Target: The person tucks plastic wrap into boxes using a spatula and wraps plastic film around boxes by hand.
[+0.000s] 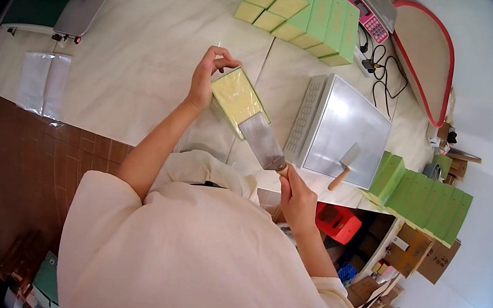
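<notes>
The worktop [148, 47] is pale and marble-patterned, with a seam running across it. Near its far edge stand light green boxes [319, 23] packed side by side, next to a scale with a pink keypad [365, 12] and black cables [386, 79]. A silver metal unit [341, 120] with a vented side carries 1 wooden-handled scraper [345, 164]; more green boxes [424, 196] line up beyond it. Clear plastic bags [44, 82] lie at the left edge, near a machine with a dark green belt [41, 7]. Below are a brown tiled floor [28, 156] and a red plastic bin [338, 223].

Of the 2 hands, the left [209, 74] bends its fingers at the upper corner of an open green box [235, 95] with plastic-wrapped yellow contents; how firmly it grips, I cannot tell. The right hand [300, 201] is closed around the wooden handle of a wide metal scraper [262, 142], its forearm reaching up and inward. The blade overlaps the box's near end.
</notes>
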The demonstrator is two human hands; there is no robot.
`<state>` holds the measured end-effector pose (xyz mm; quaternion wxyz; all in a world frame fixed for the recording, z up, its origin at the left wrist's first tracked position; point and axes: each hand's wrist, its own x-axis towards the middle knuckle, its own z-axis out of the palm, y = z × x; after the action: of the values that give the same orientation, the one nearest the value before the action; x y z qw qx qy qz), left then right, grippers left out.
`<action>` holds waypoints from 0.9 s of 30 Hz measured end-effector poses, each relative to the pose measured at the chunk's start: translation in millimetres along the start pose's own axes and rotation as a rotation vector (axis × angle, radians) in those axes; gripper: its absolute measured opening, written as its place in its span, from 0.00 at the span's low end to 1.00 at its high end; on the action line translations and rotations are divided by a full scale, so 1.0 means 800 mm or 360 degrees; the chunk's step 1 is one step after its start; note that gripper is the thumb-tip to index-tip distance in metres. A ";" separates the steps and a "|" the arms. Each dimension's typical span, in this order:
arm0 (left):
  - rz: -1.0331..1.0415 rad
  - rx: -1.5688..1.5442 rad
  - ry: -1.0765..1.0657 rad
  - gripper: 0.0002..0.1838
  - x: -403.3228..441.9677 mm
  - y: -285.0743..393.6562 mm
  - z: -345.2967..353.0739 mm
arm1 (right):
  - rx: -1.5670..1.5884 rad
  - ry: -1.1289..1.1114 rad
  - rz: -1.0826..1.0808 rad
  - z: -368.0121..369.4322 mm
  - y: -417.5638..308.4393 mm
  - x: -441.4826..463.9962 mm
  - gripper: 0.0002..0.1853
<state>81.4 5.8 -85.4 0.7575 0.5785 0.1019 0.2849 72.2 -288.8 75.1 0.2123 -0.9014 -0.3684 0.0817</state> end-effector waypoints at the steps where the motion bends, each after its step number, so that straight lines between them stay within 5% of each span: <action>1: 0.0001 -0.0007 0.0002 0.32 0.000 0.000 0.000 | -0.0007 -0.0001 -0.0001 -0.002 0.001 -0.005 0.16; 10: -0.0027 -0.0107 0.0023 0.37 0.000 -0.003 0.004 | 0.0269 0.0016 0.0111 -0.012 0.012 -0.009 0.14; 19: -0.0099 -0.0188 -0.0032 0.40 -0.003 -0.001 0.005 | 0.0080 0.0014 -0.0126 0.029 -0.031 0.075 0.11; 27: -0.0006 -0.0119 0.0118 0.32 -0.003 0.005 0.009 | -0.0101 0.0057 -0.0270 0.040 -0.034 0.087 0.13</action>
<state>82.0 -0.7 -79.9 0.7748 0.5387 0.1203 0.3083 95.1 -212.1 59.1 0.1963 -0.8745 -0.4420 0.0358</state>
